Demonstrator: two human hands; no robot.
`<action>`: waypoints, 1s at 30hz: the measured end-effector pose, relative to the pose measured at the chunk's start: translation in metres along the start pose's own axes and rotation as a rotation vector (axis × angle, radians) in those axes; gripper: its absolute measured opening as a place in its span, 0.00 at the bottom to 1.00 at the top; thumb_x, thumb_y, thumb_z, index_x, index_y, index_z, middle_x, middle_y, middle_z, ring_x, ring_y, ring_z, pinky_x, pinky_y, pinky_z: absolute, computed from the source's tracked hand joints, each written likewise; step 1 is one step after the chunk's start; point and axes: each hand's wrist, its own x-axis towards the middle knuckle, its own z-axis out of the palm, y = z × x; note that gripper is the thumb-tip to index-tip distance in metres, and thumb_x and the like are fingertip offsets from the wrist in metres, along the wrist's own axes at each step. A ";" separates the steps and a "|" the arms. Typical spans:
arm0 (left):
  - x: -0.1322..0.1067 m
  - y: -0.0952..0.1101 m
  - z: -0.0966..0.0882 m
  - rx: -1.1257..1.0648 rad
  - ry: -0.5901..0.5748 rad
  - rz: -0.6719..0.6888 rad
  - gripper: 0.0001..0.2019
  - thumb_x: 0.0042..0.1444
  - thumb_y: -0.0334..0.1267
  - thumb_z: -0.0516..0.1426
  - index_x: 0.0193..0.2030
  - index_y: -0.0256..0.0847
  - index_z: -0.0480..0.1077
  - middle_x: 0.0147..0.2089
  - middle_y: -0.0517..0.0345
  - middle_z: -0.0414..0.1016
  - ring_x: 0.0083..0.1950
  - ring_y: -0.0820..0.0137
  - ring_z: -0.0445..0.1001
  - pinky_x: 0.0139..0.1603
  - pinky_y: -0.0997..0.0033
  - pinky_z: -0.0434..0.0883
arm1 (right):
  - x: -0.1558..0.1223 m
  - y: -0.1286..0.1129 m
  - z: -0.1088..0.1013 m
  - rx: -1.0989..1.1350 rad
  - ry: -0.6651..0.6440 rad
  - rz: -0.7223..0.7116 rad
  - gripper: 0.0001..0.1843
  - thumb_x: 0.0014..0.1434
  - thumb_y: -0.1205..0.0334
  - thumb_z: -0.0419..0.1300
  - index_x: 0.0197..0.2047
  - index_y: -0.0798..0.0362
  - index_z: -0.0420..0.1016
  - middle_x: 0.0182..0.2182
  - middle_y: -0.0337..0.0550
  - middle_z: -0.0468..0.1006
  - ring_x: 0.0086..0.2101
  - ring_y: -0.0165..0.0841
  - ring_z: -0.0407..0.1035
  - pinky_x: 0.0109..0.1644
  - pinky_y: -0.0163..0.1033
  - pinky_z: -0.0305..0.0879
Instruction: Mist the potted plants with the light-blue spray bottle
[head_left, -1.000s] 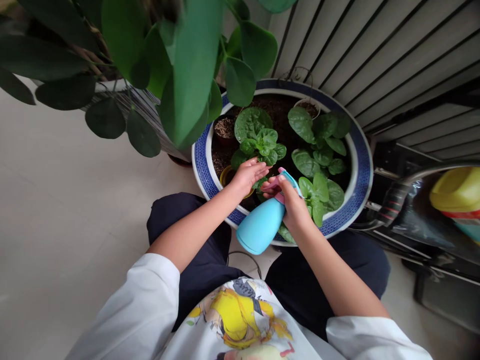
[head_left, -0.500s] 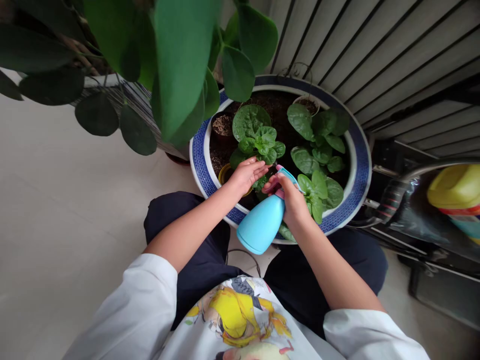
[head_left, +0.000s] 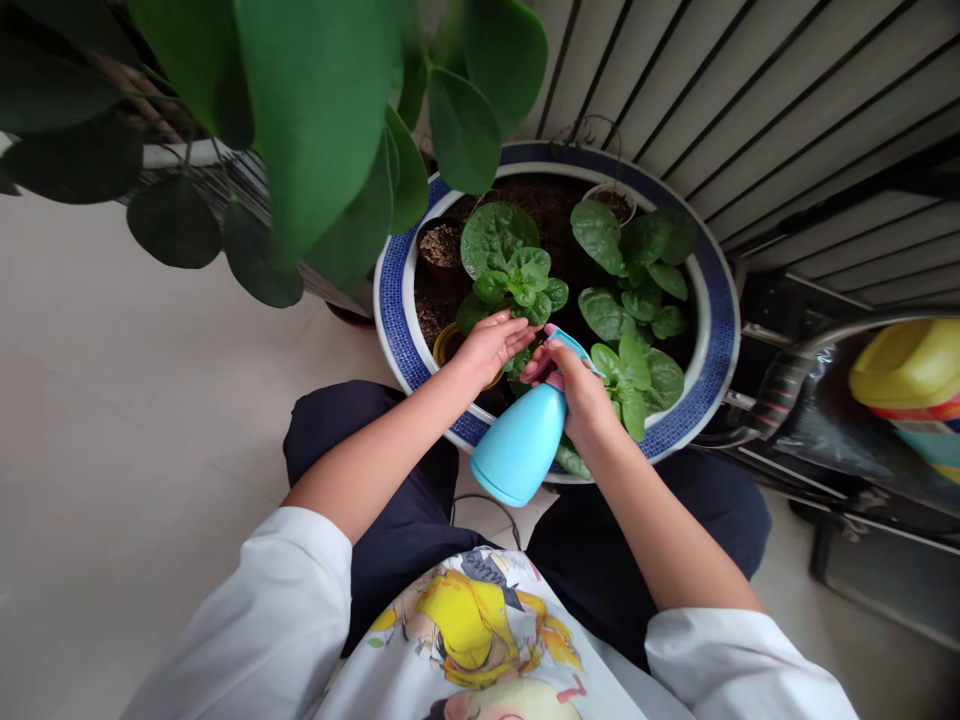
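Note:
A light-blue spray bottle [head_left: 517,445] with a pink nozzle and trigger is in my right hand [head_left: 583,400]. My right fingers wrap round its neck and trigger, and the nozzle points up and left toward the leaves. My left hand [head_left: 491,348] is palm up with its fingers stretched out at the lower leaves of a leafy green plant [head_left: 529,278]. Whether the fingertips press a leaf or just rest under it, I cannot tell. Both hands are over the near side of a large round planter [head_left: 395,310] with a blue-and-white rim and dark soil.
More green plants [head_left: 637,385] grow on the planter's right side. Small pots [head_left: 441,243] sit in the soil. Big leaves [head_left: 322,120] hang close at upper left. A slatted panel [head_left: 712,110] stands behind. To the right is a black rack with a yellow-topped container [head_left: 907,365].
The view has shifted slightly, so the planter and hanging leaves appear a little further left and higher. Both hands keep nearly the same pose, and the spray bottle stays in my right hand.

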 end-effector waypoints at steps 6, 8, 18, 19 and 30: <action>0.003 -0.002 -0.002 -0.048 0.017 -0.031 0.09 0.53 0.19 0.58 0.34 0.37 0.66 0.32 0.58 0.78 0.42 0.71 0.81 0.55 0.67 0.74 | 0.004 0.002 0.001 0.005 -0.001 -0.079 0.12 0.57 0.51 0.60 0.30 0.50 0.74 0.25 0.40 0.77 0.26 0.31 0.71 0.32 0.39 0.70; 0.003 -0.002 -0.001 -0.033 0.010 -0.024 0.09 0.54 0.19 0.57 0.33 0.36 0.66 0.30 0.59 0.77 0.40 0.72 0.81 0.54 0.67 0.74 | 0.006 0.003 0.001 -0.007 -0.009 -0.081 0.12 0.57 0.50 0.60 0.29 0.50 0.74 0.24 0.39 0.77 0.25 0.31 0.70 0.31 0.39 0.69; 0.004 -0.001 -0.002 -0.080 0.017 -0.043 0.09 0.54 0.19 0.58 0.32 0.37 0.66 0.32 0.59 0.78 0.43 0.71 0.81 0.56 0.67 0.73 | 0.004 0.002 0.002 -0.004 0.027 -0.007 0.13 0.57 0.49 0.59 0.28 0.50 0.71 0.22 0.38 0.74 0.26 0.31 0.70 0.30 0.37 0.68; 0.004 -0.002 -0.002 -0.078 0.015 -0.039 0.09 0.54 0.19 0.58 0.32 0.37 0.65 0.31 0.59 0.77 0.43 0.71 0.81 0.56 0.67 0.73 | 0.003 0.002 0.002 -0.013 0.024 -0.019 0.13 0.57 0.50 0.59 0.29 0.50 0.72 0.23 0.38 0.75 0.26 0.31 0.70 0.30 0.37 0.68; 0.001 0.000 0.000 -0.037 -0.002 -0.015 0.09 0.55 0.19 0.56 0.32 0.37 0.66 0.29 0.59 0.77 0.42 0.71 0.81 0.57 0.67 0.72 | 0.004 0.005 0.002 0.015 0.029 -0.031 0.11 0.55 0.50 0.60 0.29 0.49 0.70 0.23 0.37 0.73 0.25 0.30 0.69 0.30 0.37 0.68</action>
